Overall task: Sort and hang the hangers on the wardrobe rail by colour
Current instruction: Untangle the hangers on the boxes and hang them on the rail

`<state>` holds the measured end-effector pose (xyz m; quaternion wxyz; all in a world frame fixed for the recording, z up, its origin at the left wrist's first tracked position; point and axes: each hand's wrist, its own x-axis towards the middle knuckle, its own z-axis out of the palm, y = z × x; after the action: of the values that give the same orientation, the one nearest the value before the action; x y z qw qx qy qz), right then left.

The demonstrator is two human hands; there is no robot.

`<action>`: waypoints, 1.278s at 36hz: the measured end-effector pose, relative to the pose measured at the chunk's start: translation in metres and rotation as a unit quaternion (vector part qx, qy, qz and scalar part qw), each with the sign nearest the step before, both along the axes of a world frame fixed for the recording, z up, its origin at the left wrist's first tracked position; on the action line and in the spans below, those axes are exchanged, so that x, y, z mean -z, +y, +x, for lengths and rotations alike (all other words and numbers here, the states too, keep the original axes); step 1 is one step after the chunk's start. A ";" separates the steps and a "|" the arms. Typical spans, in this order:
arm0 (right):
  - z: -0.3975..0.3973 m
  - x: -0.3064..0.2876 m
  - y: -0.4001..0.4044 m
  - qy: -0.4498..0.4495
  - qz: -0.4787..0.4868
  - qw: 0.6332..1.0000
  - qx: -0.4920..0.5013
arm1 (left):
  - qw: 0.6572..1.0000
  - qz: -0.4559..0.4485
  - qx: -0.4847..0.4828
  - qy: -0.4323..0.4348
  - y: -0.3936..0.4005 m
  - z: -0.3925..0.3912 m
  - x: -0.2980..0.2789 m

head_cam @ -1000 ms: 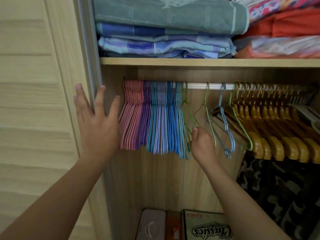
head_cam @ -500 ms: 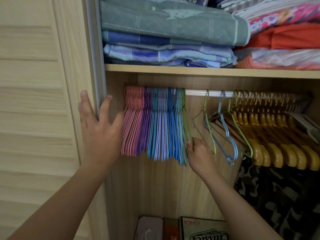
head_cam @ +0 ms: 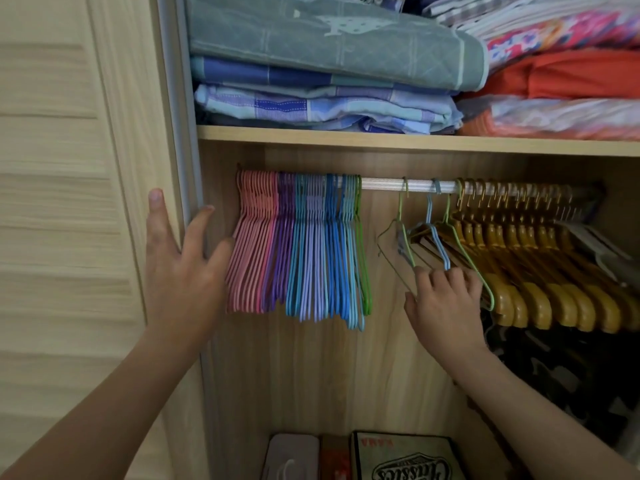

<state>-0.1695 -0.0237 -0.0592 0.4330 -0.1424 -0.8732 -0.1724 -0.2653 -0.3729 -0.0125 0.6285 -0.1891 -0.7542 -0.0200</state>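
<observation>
Loose hangers: green wire hanger point(head_cam: 401, 233), light blue hanger point(head_cam: 437, 237), second green hanger point(head_cam: 465, 252) hang spaced out mid-rail point(head_cam: 384, 184), between the sorted bundle and the wooden ones. Hooks up on the rail, bodies down; long axis of each runs front to back, roughly across the rail, near shoulders angled toward the camera.

Right hand point(head_cam: 445, 299) is at their lower ends, fingers point(head_cam: 424, 275) curled among the wires. Can't tell whether it actually pinches one or only touches.

Handling, my read: thin coated wire, very light, springy, apt to tangle with neighbours and swing. Best taken at the neck just under the hook, or at the shoulder bend; lift the hook clear of the rail, don't drag.

Sorted bundle at the rail's left end, packed tight: pink hangers point(head_cam: 254, 244), purple hangers point(head_cam: 282, 244), teal, lilac, blue hangers point(head_cam: 334, 251), one green hanger point(head_cam: 362, 258) on its right edge. The greens likely belong beside that one.

Left hand point(head_cam: 180, 268) is spread flat, fingers straight, across the door edge point(head_cam: 176, 133) and wardrobe side, just beside the pinks, holding nothing.

Wooden hangers point(head_cam: 540, 271) fill the rail's right end. Folded bedding point(head_cam: 329, 64) on the shelf point(head_cam: 381, 142) above.
</observation>
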 end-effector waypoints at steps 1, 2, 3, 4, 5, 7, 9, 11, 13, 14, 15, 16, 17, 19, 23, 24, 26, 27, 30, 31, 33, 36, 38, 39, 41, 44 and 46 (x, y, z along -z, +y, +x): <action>-0.002 0.001 0.001 -0.003 0.009 1.000 -0.001 | 1.000 -0.003 -0.003 -0.001 0.000 -0.001 0.000; -0.004 0.001 0.003 -0.009 0.017 1.000 -0.003 | 1.000 -0.011 -0.006 -0.005 -0.002 -0.003 0.000; -0.006 0.003 0.004 -0.015 0.027 1.000 -0.006 | 1.000 -0.024 -0.009 -0.010 -0.003 -0.004 0.000; -0.009 0.001 0.006 -0.022 0.036 0.999 -0.008 | 0.999 -0.038 -0.010 -0.012 -0.005 -0.005 -0.002; -0.009 0.002 0.008 -0.027 0.041 0.999 -0.007 | 0.999 -0.052 -0.010 -0.012 -0.005 -0.005 -0.002; -0.010 -0.003 0.009 -0.031 0.045 0.999 -0.004 | 0.998 -0.056 -0.011 -0.001 -0.004 -0.005 -0.004; -0.011 -0.011 0.010 -0.028 0.040 0.999 -0.003 | 0.999 -0.052 -0.011 0.000 -0.003 -0.006 -0.003; -0.016 -0.023 0.008 -0.012 0.024 0.999 -0.018 | 0.999 -0.046 -0.017 -0.005 -0.003 -0.008 -0.002; -0.023 -0.040 0.005 0.011 0.006 0.999 -0.042 | 0.999 -0.046 -0.023 -0.011 -0.004 -0.008 -0.001; -0.027 -0.050 0.003 0.021 -0.002 0.998 -0.052 | 0.999 -0.046 -0.021 -0.011 -0.003 -0.007 -0.001; -0.033 -0.059 0.002 0.028 -0.008 0.998 -0.060 | 0.999 -0.044 -0.018 -0.008 -0.002 -0.005 -0.002; -0.040 -0.069 0.002 0.032 -0.010 0.998 -0.061 | 0.999 -0.043 -0.017 -0.004 -0.001 -0.003 -0.003; -0.047 -0.077 0.002 0.033 -0.009 0.998 -0.056 | 0.999 -0.041 -0.014 0.000 -0.001 -0.002 -0.004; -0.059 -0.091 0.004 0.017 -0.018 0.999 -0.043 | 0.999 -0.039 -0.013 0.007 0.000 -0.001 -0.006; -0.068 -0.098 0.003 -0.024 -0.070 0.996 -0.047 | 0.999 -0.051 -0.017 0.010 -0.002 -0.001 -0.006; -0.068 -0.095 0.001 -0.031 -0.084 0.994 -0.057 | 0.998 -0.053 -0.018 0.011 -0.003 -0.001 -0.006; -0.062 -0.086 -0.005 -0.032 -0.109 0.990 -0.078 | 0.999 -0.050 -0.016 0.010 -0.003 -0.001 -0.007; -0.057 -0.080 -0.008 -0.032 -0.120 0.988 -0.093 | 0.998 -0.050 -0.020 0.012 -0.003 0.000 -0.008; -0.030 -0.057 -0.022 -0.033 -0.170 0.977 -0.126 | 0.999 -0.039 -0.024 0.017 -0.002 0.003 -0.007; -0.023 -0.055 -0.028 -0.042 -0.186 0.973 -0.128 | 0.998 -0.037 -0.038 0.021 -0.002 0.000 -0.014; 0.000 -0.032 -0.035 -0.063 -0.219 0.965 -0.129 | 0.999 -0.009 -0.044 0.005 -0.001 0.003 -0.012; 0.030 0.015 -0.043 -0.088 -0.313 0.935 -0.141 | 0.999 0.020 -0.037 0.010 0.003 0.013 0.000; 0.049 0.058 -0.045 -0.118 -0.393 0.900 -0.146 | 0.999 0.042 0.008 0.005 0.010 0.029 0.031; 0.059 0.081 -0.046 -0.132 -0.432 0.880 -0.149 | 0.998 0.048 0.041 -0.027 0.015 0.040 0.056; 0.079 0.124 -0.050 -0.161 -0.496 0.840 -0.151 | 0.981 0.070 0.120 -0.135 0.027 0.069 0.114; 0.111 0.181 -0.054 -0.203 -0.550 0.798 -0.140 | 0.872 0.162 0.185 -0.422 0.051 0.116 0.218; 0.135 0.207 -0.055 -0.233 -0.576 0.771 -0.139 | 0.753 0.204 0.170 -0.602 0.063 0.144 0.293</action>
<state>-0.0348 -0.0783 -0.2658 0.0722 -0.1974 -0.8935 0.3968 -0.1213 -0.3097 -0.3057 0.0540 -0.1306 -0.9100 -0.3897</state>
